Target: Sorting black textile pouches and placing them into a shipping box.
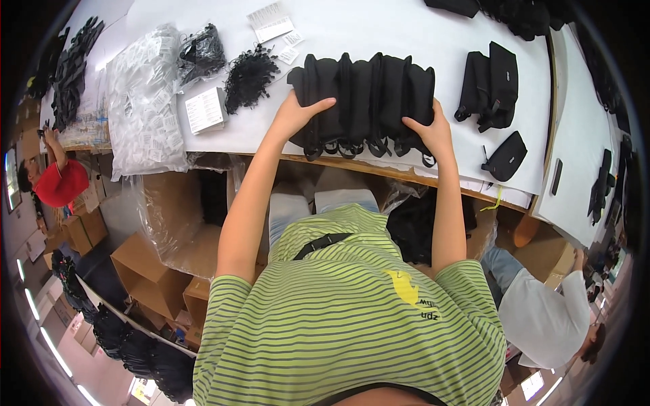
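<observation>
A row of black fabric pouches (360,95) stands packed side by side at the front of the white table (386,34), small straps and loops hanging toward me. My left hand (298,116) grips the row's left end, thumb across the front. At the right end, my right hand (431,133) presses in the same way, so the row is squeezed between both palms. The fingers behind the pouches are mostly hidden. More black pouches (502,84) lie to the right, with a single pouch (508,156) nearer the edge.
Left of the row lie a heap of black cords (250,79), a stack of white printed cards (205,111) and a clear bag of white tags (144,101). Cardboard boxes (150,271) stand below. A person in white (545,314) is at the right, another in red (61,183) far left.
</observation>
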Demonstrator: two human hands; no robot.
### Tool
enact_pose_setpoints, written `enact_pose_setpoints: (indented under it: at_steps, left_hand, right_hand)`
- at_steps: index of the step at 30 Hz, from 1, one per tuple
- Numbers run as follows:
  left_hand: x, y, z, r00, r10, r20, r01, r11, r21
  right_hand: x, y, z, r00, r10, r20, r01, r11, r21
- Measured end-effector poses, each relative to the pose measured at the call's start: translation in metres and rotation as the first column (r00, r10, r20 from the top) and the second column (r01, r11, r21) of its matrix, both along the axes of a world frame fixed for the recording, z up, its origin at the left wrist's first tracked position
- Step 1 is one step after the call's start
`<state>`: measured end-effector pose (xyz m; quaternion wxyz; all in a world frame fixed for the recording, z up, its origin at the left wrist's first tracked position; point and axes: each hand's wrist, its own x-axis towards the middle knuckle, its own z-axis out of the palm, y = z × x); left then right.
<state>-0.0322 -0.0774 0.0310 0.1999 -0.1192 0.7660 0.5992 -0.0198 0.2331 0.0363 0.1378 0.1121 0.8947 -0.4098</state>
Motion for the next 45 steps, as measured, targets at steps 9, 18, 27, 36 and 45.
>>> enact_pose_setpoints:
  at_steps: [9,18,27,36,45]
  left_hand:
    - [0.001,0.020,0.004,0.996,0.042,0.080,-0.045,0.998,0.045]
    - [-0.004,0.022,0.009,0.957,-0.099,0.273,0.056,0.985,0.161]
    - [0.014,0.008,0.027,0.982,-0.053,0.182,-0.008,0.947,0.322]
    - [0.099,-0.058,0.161,0.542,-0.476,-0.692,-0.011,0.820,-0.572]
    - [0.094,-0.148,0.224,0.070,0.210,-0.975,-0.054,0.977,0.207]
  right_hand:
    - [0.003,-0.019,-0.019,0.978,-0.187,0.095,0.210,0.854,-0.477]
    - [-0.012,-0.017,-0.003,0.925,-0.082,0.371,0.260,0.849,-0.459]
    - [0.007,-0.016,0.019,0.969,-0.098,0.226,0.217,0.774,-0.595]
    - [0.050,-0.008,0.140,0.495,0.643,-0.585,-0.522,0.758,0.392]
    - [0.021,-0.070,0.173,0.317,0.609,-0.727,-0.472,0.766,0.436]
